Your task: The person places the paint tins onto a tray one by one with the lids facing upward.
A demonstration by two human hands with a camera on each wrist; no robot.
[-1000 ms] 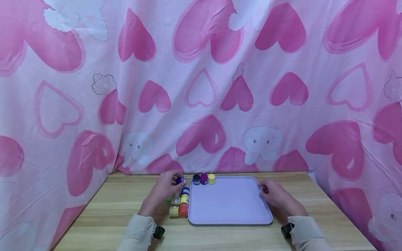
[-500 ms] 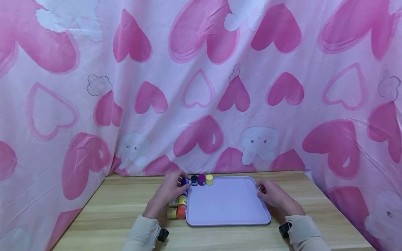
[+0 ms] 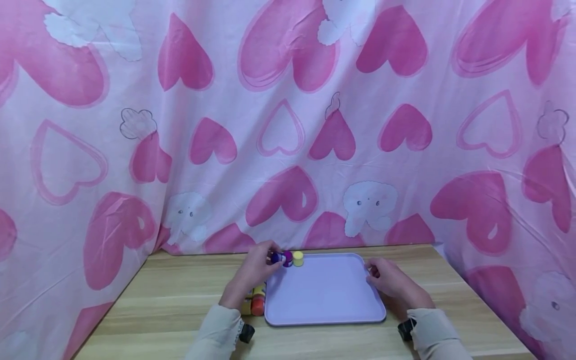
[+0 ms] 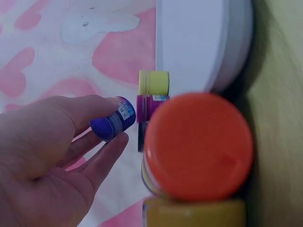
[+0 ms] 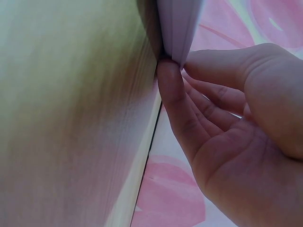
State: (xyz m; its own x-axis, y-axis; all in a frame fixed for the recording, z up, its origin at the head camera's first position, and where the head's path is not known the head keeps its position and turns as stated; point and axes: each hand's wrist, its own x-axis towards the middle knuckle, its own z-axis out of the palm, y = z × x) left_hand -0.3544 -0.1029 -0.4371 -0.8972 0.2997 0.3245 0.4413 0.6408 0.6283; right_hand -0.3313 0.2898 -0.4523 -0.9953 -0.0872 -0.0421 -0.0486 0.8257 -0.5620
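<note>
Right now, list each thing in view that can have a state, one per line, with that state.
left hand: pinching the blue paint pot, over the tray's far left corner.
blue paint pot: capped, held tilted off the surface.
purple pot: capped, upright on the tray.
yellow pot: capped, upright on the tray.
orange pot: capped, on the table left of the tray.
tray: flat on the table.
right hand: gripping the tray's right edge.

Three views: one worn on the head, one on each wrist

Head view looking forward and down over table (image 3: 180, 295) and lilac tray (image 3: 324, 295); wrist views very close at table level, sharing that tray's edges (image 4: 227, 47) (image 5: 177, 28).
</note>
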